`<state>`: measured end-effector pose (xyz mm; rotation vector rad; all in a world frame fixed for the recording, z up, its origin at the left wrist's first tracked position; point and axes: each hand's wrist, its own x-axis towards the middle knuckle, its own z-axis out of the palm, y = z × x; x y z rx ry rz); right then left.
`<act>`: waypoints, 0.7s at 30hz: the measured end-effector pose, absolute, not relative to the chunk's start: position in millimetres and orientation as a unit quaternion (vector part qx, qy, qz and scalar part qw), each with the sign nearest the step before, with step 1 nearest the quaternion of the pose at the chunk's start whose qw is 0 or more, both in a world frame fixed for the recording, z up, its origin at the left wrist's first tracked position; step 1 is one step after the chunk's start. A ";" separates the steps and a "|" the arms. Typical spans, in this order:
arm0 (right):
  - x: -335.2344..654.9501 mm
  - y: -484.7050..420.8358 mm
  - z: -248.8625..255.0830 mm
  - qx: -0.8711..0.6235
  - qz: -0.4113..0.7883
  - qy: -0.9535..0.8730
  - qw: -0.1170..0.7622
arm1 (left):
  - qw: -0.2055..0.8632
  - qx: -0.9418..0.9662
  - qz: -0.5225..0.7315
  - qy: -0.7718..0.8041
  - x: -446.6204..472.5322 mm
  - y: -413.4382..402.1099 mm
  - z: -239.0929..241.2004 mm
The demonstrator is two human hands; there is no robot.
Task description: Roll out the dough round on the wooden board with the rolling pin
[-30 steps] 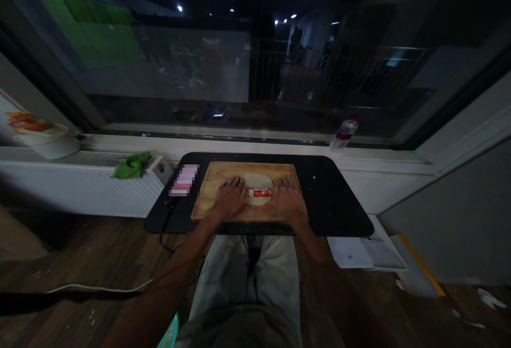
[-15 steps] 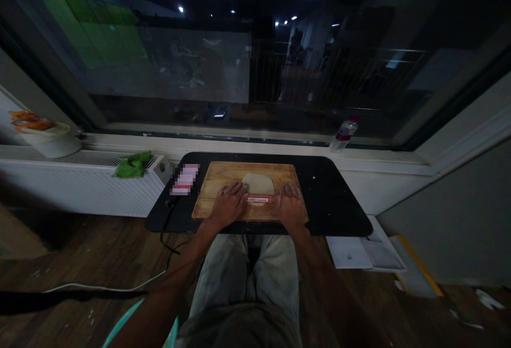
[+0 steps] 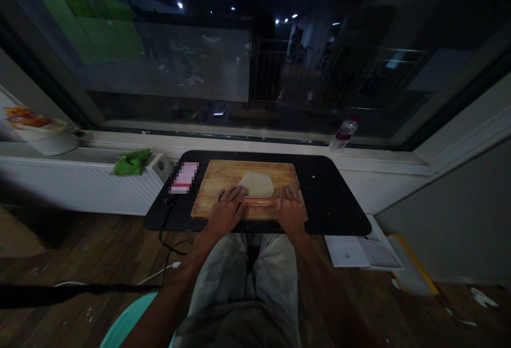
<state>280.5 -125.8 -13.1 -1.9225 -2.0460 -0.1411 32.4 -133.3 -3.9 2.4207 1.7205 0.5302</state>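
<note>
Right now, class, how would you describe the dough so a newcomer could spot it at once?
Start at the black table, then find the wooden board on it. Mostly beyond the rolling pin between the left hand and right hand lies the dough: a flat, pale, uneven sheet, lighter than the wood around it.

Indoor room, type unclear: radiator (image 3: 80,183), large window (image 3: 255,66).

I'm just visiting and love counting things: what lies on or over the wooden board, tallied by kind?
Dough sheet: 1
Rolling pin: 1
Left hand and right hand: 2
Total: 4
</note>
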 end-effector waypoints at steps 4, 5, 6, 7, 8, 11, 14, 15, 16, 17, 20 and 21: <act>278.2 -134.3 -11.3 -0.679 -0.056 -0.715 0.157 | 0.069 0.796 0.185 0.572 31.0 -147.3 -8.2; 277.8 -136.6 -10.5 -0.678 -0.058 -0.717 0.155 | 0.068 0.795 0.186 0.574 30.3 -150.2 -9.3; 277.4 -138.5 -9.7 -0.677 -0.058 -0.718 0.155 | 0.066 0.793 0.186 0.576 29.5 -152.3 -10.5; 277.2 -139.7 -8.9 -0.676 -0.058 -0.719 0.154 | 0.062 0.793 0.186 0.577 28.7 -153.5 -11.5; 277.1 -140.0 -8.2 -0.676 -0.056 -0.719 0.152 | 0.058 0.793 0.186 0.578 27.7 -153.4 -12.3; 277.0 -134.9 -6.4 -0.681 -0.047 -0.716 0.145 | 0.052 0.787 0.186 0.586 25.0 -144.9 -13.0; 276.6 -122.1 -4.4 -0.685 -0.044 -0.713 0.146 | 0.042 0.779 0.171 0.602 25.0 -128.1 -11.2; 276.3 -116.8 -3.4 -0.685 -0.044 -0.712 0.146 | 0.034 0.777 0.163 0.607 26.2 -122.1 -10.2; 276.1 -111.3 -2.1 -0.686 -0.044 -0.711 0.145 | 0.025 0.775 0.156 0.612 28.0 -116.3 -9.0; 276.0 -105.7 -0.5 -0.688 -0.042 -0.711 0.142 | 0.014 0.773 0.149 0.617 30.5 -110.9 -7.7; 276.3 -89.4 5.6 -0.693 -0.036 -0.708 0.132 | -0.009 0.758 0.139 0.637 39.5 -96.3 -2.3; 276.6 -84.2 7.8 -0.693 -0.037 -0.708 0.132 | -0.011 0.751 0.139 0.645 42.2 -91.8 0.0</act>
